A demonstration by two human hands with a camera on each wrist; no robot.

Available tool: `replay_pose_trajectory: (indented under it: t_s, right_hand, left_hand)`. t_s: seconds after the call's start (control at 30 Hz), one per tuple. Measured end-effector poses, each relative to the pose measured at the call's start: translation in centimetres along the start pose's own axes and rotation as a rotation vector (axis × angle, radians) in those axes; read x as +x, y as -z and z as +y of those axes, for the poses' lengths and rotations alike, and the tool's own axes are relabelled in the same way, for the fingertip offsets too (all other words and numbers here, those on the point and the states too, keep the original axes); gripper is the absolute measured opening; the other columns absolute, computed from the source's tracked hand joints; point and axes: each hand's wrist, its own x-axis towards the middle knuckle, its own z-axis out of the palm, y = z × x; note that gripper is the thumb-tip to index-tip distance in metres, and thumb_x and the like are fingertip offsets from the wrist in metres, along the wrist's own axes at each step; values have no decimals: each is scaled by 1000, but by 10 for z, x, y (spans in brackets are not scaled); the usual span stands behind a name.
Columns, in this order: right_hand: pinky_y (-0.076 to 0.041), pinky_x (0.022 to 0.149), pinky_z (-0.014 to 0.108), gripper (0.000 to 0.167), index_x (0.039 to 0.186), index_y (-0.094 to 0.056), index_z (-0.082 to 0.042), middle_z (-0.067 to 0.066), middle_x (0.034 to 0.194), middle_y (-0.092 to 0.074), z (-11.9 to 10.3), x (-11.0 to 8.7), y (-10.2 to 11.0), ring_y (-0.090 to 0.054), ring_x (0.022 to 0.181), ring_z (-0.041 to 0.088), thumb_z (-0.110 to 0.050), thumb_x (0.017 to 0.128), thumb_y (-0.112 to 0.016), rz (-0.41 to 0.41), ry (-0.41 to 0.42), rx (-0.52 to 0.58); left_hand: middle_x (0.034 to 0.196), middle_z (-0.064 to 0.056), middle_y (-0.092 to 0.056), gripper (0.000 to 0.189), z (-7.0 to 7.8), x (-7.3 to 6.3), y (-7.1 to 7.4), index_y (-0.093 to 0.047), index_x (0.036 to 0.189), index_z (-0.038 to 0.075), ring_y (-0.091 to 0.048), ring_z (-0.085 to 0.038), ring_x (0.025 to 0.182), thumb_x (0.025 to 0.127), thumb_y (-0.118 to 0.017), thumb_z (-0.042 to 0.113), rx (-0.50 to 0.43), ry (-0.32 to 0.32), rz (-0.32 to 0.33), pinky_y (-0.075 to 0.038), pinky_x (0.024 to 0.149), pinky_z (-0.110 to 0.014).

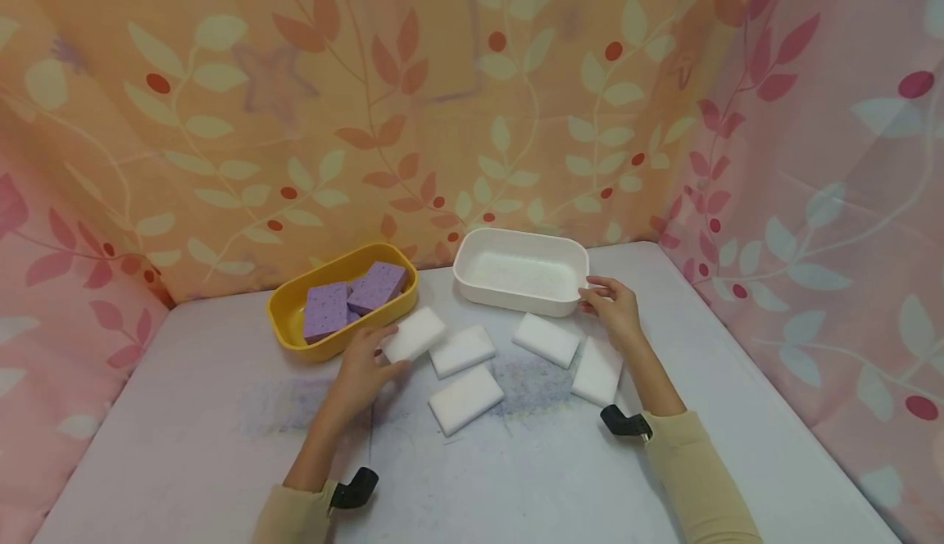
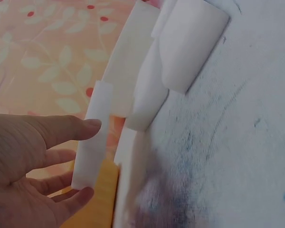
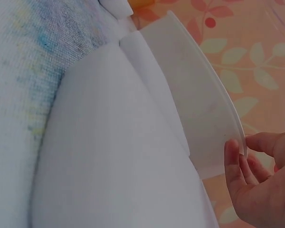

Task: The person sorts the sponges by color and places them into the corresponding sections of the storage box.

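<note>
In the head view, your left hand (image 1: 361, 370), left of centre, pinches one white block (image 1: 416, 335) between thumb and fingers, just beside the yellow tray (image 1: 313, 352); your right hand (image 1: 616, 315), right of centre, grips the right end of the white tray (image 1: 509, 296). I'd judge the step in hand as handling that single block while steadying the white tray; the next move likely calls for a firm pinch and a steady tray. Count five blocks: yours, the upper centre block (image 1: 465, 351), the lower centre block (image 1: 466, 401), the block nearest the white tray (image 1: 546, 339) and the rightmost block (image 1: 597, 374). You have two trays and, in the yellow one, three purple sponges (image 1: 325, 312), one mostly hidden. In the left wrist view, your thumb and fingertips hold the block at lower left, apparently off the table (image 2: 237, 142). In the right wrist view, at lower right, thumb and fingers close narrowly about the white tray's rim.
</note>
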Motion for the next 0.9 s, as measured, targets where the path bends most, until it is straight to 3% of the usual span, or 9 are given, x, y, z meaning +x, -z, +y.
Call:
replay_pose_trajectory:
  t_s: [0.47, 0.77, 0.9]
  right_hand:
    - [-61, 70, 16, 45, 142, -52, 15, -3, 88, -64, 3, 2, 2, -68, 65, 1, 2, 101, -65, 8, 4, 33]
    - [-61, 70, 16, 47, 143, -50, 16, -5, 88, -63, 2, 2, 2, -68, 66, 1, 1, 101, -66, -3, 0, 36]
    - [-61, 71, 16, 47, 143, -51, 15, -5, 87, -62, 3, 3, 1, -67, 65, 1, 1, 101, -66, -1, 1, 37]
  left_hand:
    - [138, -27, -55, 60, 17, 10, -7, -57, 148, -3, -59, -42, 122, 93, -80, 9, 8, -51, -4, -54, 105, -57]
    - [143, -22, -53, 61, 29, 20, -12, -56, 150, 2, -58, -39, 127, 95, -80, 13, -10, -13, -30, -53, 108, -55]
    - [139, -24, -54, 59, 35, 24, -15, -59, 146, -1, -60, -40, 123, 94, -81, 12, 10, -53, -23, -54, 106, -54]
